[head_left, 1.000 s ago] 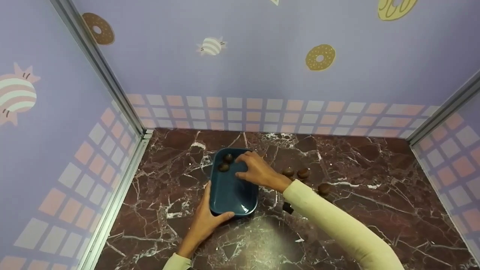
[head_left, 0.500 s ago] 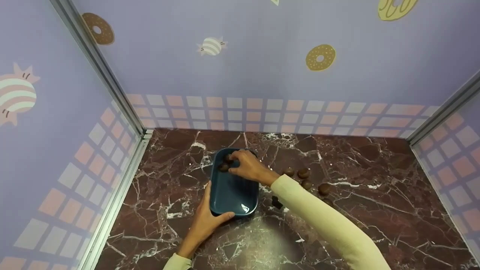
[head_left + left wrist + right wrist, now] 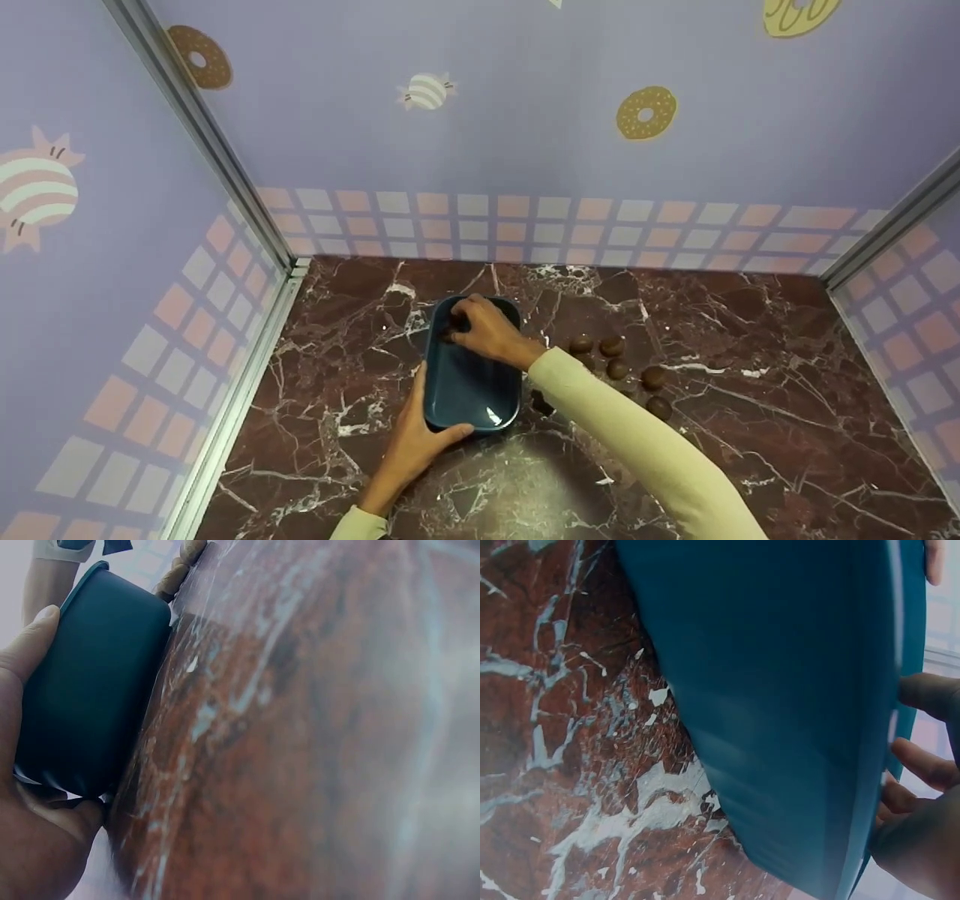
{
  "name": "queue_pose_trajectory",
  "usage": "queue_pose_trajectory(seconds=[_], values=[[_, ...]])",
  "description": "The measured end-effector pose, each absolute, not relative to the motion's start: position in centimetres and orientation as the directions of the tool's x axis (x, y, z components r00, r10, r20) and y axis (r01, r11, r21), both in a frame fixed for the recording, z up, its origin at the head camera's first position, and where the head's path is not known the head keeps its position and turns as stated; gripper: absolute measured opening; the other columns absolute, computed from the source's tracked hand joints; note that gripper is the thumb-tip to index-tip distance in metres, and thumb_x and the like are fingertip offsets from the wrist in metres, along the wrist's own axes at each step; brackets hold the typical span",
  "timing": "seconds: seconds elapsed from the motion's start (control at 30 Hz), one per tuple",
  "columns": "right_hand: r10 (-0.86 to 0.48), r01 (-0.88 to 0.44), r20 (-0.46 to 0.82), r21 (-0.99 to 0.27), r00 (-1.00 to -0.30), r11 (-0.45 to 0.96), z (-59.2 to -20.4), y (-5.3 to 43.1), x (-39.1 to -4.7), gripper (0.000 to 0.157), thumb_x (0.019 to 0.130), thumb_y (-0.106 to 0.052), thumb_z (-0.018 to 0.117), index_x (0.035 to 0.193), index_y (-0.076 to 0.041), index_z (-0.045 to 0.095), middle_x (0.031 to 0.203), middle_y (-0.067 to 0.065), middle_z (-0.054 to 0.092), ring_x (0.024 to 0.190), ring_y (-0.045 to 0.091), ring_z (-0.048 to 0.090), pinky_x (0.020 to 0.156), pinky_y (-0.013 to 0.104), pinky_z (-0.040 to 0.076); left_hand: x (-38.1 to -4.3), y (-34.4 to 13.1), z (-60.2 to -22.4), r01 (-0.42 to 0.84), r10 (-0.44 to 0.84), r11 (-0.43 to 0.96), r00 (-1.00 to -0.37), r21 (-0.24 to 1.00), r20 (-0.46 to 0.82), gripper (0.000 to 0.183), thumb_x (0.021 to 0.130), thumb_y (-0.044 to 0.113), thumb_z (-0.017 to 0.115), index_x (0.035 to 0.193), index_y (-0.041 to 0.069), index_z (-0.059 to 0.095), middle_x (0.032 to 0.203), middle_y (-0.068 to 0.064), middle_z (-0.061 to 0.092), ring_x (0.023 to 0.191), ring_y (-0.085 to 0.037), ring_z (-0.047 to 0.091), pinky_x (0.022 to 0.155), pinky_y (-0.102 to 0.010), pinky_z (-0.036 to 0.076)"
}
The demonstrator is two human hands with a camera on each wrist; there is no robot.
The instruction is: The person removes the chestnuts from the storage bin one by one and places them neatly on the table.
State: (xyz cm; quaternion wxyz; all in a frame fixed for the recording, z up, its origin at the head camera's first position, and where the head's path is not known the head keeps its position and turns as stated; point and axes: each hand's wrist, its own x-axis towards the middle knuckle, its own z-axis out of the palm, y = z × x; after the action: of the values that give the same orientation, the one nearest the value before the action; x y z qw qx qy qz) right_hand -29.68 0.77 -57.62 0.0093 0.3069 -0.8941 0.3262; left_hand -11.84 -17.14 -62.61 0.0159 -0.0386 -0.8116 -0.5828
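A deep blue rectangular dish [image 3: 472,382] with rounded corners sits on the marble top in the head view. My left hand [image 3: 415,439] grips its near left corner, thumb along the near rim and fingers against the left side. Inside the dish, my right hand [image 3: 487,330] has its fingers curled round a brown chestnut [image 3: 451,335] at the far left corner; the fingers cover most of what lies there. The left wrist view shows the dish's outer wall [image 3: 97,682] beside my thumb. In the right wrist view, the dish wall [image 3: 772,705] hides the fingertips.
Several chestnuts [image 3: 617,368] lie loose on the brown marble surface [image 3: 750,420], right of the dish and partly behind the right sleeve [image 3: 622,427]. A patterned wall [image 3: 525,150] closes off the back, with side panels [image 3: 112,315] at left and right.
My right hand has moved left and farther into the dish, its spread fingers closing in on the chestnuts there. More loose chestnuts show beside the sleeve. My left hand keeps its hold.
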Motion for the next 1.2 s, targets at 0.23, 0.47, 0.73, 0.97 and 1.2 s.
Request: queue_pose_trajectory(seconds=[0.23, 0.47, 0.73, 0.97, 1.2], values=[[-0.574, -0.581, 0.197, -0.519, -0.795, 0.627, -56.7, 0.8, -29.5, 0.045, 0.1, -0.02, 0.083, 0.136, 0.005, 0.071, 0.131, 0.02, 0.068, 0.122, 0.04, 0.063, 0.107, 0.053, 0.054, -12.0, -16.9, -62.5, 0.098, 0.04, 0.329, -0.995, 0.939, 0.09, 0.131, 0.083, 0.035, 0.101, 0.179, 0.013, 0.013, 0.182, -0.017, 0.021, 0.163, -0.042, 0.031, 0.126, -0.065, 0.033], [-0.623, -0.569, 0.078, -0.506, -0.778, 0.648, -56.5, 1.7, -29.3, 0.041, 0.099, -0.007, 0.081, 0.137, 0.006, 0.07, 0.132, 0.024, 0.069, 0.122, 0.042, 0.066, 0.107, 0.054, 0.055, -11.9, -16.9, -62.5, 0.091, 0.051, 0.327, -0.996, 0.94, 0.078, 0.13, 0.085, 0.033, 0.099, 0.179, 0.012, 0.012, 0.182, -0.018, 0.02, 0.163, -0.043, 0.029, 0.125, -0.066, 0.033], [-0.655, -0.619, 0.107, -0.469, -0.748, 0.63, -60.4, 2.1, -30.5, 0.019, 0.091, -0.005, 0.082, 0.109, -0.007, 0.076, 0.1, 0.008, 0.068, 0.088, 0.025, 0.064, 0.076, 0.045, 0.057, -11.9, -17.0, -62.7, 0.085, 0.037, 0.316, -0.996, 0.945, 0.077, 0.131, 0.084, 0.031, 0.1, 0.179, 0.012, 0.012, 0.181, -0.019, 0.022, 0.163, -0.041, 0.03, 0.126, -0.064, 0.032], [-0.673, -0.668, 0.14, -0.374, -0.726, 0.643, -60.1, 2.6, -29.2, 0.017, 0.091, -0.016, 0.084, 0.106, -0.012, 0.077, 0.097, 0.005, 0.068, 0.084, 0.022, 0.066, 0.07, 0.052, 0.059, -11.9, -17.0, -62.8, 0.092, 0.03, 0.325, -0.996, 0.941, 0.087, 0.131, 0.083, 0.03, 0.1, 0.178, 0.011, 0.013, 0.18, -0.021, 0.023, 0.162, -0.043, 0.032, 0.125, -0.065, 0.032], [-0.681, -0.655, 0.115, -0.423, -0.724, 0.626, -55.9, 3.4, -26.4, 0.022, 0.094, -0.013, 0.086, 0.112, -0.005, 0.077, 0.104, 0.013, 0.07, 0.093, 0.031, 0.069, 0.084, 0.052, 0.061, -11.8, -17.0, -62.9, 0.106, 0.018, 0.337, -0.994, 0.936, 0.106, 0.13, 0.082, 0.028, 0.101, 0.178, 0.009, 0.015, 0.179, -0.024, 0.026, 0.159, -0.045, 0.035, 0.123, -0.065, 0.035]])
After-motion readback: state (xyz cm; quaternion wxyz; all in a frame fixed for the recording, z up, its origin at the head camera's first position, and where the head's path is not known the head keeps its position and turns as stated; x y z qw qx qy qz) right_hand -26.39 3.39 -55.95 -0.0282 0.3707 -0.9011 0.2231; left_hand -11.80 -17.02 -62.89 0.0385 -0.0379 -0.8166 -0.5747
